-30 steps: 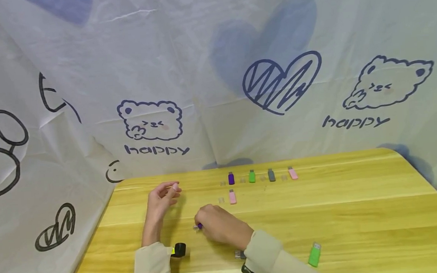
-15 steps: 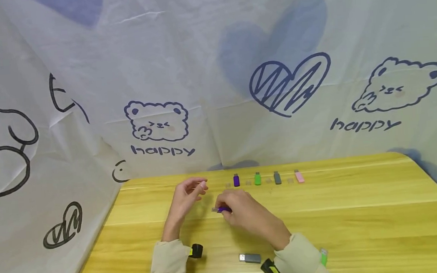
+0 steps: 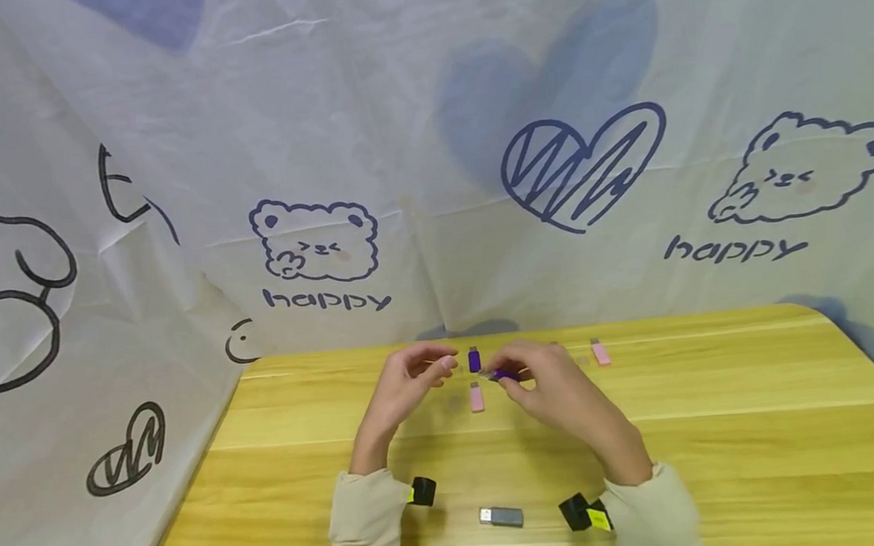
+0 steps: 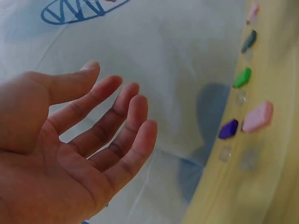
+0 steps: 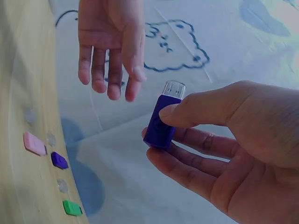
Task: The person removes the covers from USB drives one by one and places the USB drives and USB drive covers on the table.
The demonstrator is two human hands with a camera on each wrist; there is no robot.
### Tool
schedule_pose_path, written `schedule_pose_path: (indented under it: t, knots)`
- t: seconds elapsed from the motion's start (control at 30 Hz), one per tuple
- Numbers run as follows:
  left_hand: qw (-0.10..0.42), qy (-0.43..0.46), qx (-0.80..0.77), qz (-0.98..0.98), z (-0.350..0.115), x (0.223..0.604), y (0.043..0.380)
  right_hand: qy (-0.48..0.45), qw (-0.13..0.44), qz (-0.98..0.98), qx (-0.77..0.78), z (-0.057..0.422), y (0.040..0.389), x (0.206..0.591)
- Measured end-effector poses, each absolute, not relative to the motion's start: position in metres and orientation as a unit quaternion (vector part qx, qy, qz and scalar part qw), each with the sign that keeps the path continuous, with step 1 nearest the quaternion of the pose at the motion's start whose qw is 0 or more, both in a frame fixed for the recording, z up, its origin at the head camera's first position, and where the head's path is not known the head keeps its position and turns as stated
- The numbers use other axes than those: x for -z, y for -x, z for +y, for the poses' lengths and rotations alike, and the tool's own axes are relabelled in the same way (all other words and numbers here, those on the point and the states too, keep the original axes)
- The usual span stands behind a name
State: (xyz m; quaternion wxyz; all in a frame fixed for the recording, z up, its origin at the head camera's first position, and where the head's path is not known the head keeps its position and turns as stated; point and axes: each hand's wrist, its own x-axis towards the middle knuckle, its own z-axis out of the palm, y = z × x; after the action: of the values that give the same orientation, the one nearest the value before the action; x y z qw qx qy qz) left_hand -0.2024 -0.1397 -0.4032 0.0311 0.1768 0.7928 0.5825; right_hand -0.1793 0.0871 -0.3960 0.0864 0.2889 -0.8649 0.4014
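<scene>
My right hand [image 3: 564, 386] pinches a purple USB stick [image 5: 161, 119] between thumb and fingers, held in the air. Its plug end, under a clear cap [image 5: 174, 88], points toward my left hand [image 3: 406, 388]. That left hand holds nothing, fingers loosely bent and thumb apart from them. Beyond the hands, a row on the table has another purple USB stick [image 3: 475, 361], a green one [image 4: 242, 78], a grey one [image 4: 249, 41] and a pink one [image 3: 600, 352]. A second pink stick [image 3: 477, 398] lies just in front of the row's purple one.
Small clear caps [image 4: 225, 154] lie between the row's sticks, and one more clear cap [image 4: 249, 159] is beside the nearer pink stick. A grey USB stick [image 3: 500, 517] lies near the front of the wooden table [image 3: 754, 421]. A printed cloth [image 3: 429, 140] hangs behind.
My right hand has lifted the purple USB stick and moved it forward and right. The left hand has shifted right, closer to it. The green stick at front right is no longer visible.
</scene>
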Motion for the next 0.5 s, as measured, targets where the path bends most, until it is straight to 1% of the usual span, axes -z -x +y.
schedule_pose_path:
  t: [0.23,0.37,0.5]
  knots:
    - [0.038,-0.220,-0.582,0.782,-0.126,0.391,0.198,-0.269,0.099,-0.858,-0.426,0.100,0.182,0.401]
    - [0.031,-0.246,-0.588,0.770,-0.119,0.384,0.194,-0.263,0.104,-0.854,-0.437,0.102,0.183,0.402]
    - [0.027,-0.253,-0.595,0.763,-0.113,0.382,0.191,-0.262,0.102,-0.847,-0.451,0.103,0.184,0.405]
